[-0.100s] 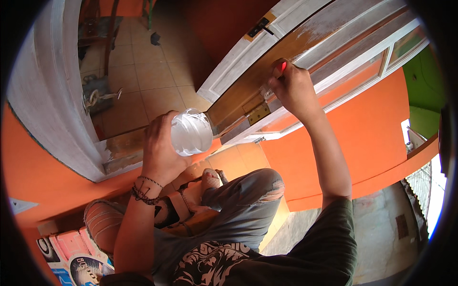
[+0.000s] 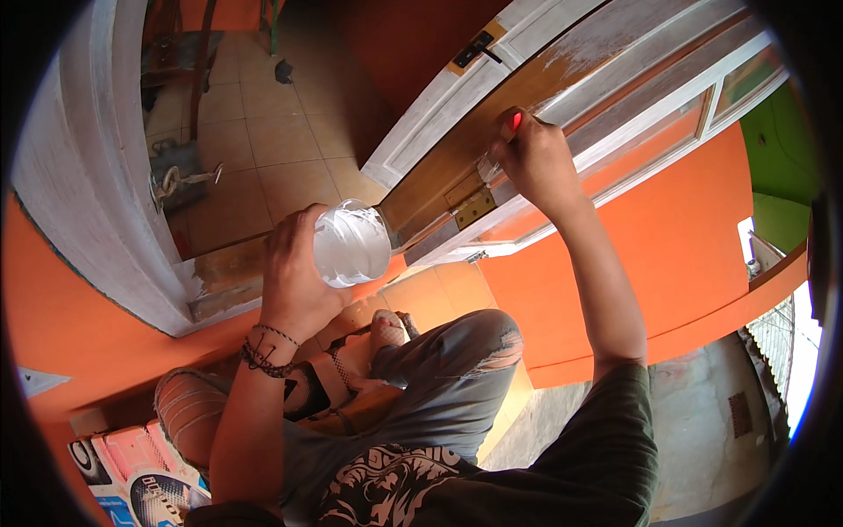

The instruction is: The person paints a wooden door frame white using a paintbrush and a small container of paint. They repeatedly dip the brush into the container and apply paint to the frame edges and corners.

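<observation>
My left hand [image 2: 294,259] is wrapped round a clear plastic tub [image 2: 351,246] with white paint inside and smeared on its wall. Up and to the right, my right hand [image 2: 537,154] is closed on a paintbrush [image 2: 516,121]; only the red end of its handle shows plainly, and its bristles are mostly hidden by the fingers. That hand is at the brown wooden frame [image 2: 518,101], partly coated in white, just above a brass hinge [image 2: 475,208]. Fresh white marks show on the wood beside the fingers.
A white door with a black handle [image 2: 479,50] stands beyond the frame. On the left is a whitish door panel [image 2: 105,158] with a metal latch [image 2: 180,180]. Orange wall [image 2: 615,272] lies to the right. A printed box [image 2: 132,465] is at lower left, beside my bent legs.
My right hand has shifted very slightly to the left, with the paintbrush still in it. The left hand and the tub stay put.
</observation>
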`<control>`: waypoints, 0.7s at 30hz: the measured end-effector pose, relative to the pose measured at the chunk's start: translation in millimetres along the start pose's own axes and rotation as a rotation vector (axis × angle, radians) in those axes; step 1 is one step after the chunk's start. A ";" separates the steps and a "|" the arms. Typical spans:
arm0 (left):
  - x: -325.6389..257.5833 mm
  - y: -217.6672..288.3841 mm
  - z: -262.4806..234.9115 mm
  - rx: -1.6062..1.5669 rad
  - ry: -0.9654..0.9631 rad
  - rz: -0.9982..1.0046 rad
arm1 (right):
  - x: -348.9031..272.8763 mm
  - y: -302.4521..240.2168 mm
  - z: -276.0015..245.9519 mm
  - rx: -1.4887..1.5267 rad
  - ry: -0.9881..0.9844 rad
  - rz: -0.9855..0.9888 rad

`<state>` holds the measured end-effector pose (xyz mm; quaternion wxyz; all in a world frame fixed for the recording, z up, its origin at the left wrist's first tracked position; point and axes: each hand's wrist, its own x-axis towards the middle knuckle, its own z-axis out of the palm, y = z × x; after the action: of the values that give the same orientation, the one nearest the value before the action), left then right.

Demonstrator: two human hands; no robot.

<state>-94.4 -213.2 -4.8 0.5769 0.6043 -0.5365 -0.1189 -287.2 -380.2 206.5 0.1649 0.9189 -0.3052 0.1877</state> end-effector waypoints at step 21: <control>0.3 1.4 1.9 0.011 0.012 0.026 | -6.0 -7.7 -21.1 -0.009 0.164 0.023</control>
<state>-96.5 -214.2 -4.1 0.5784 0.6013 -0.5412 -0.1049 -292.0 -362.6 220.9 0.1914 0.8961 -0.3023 0.2628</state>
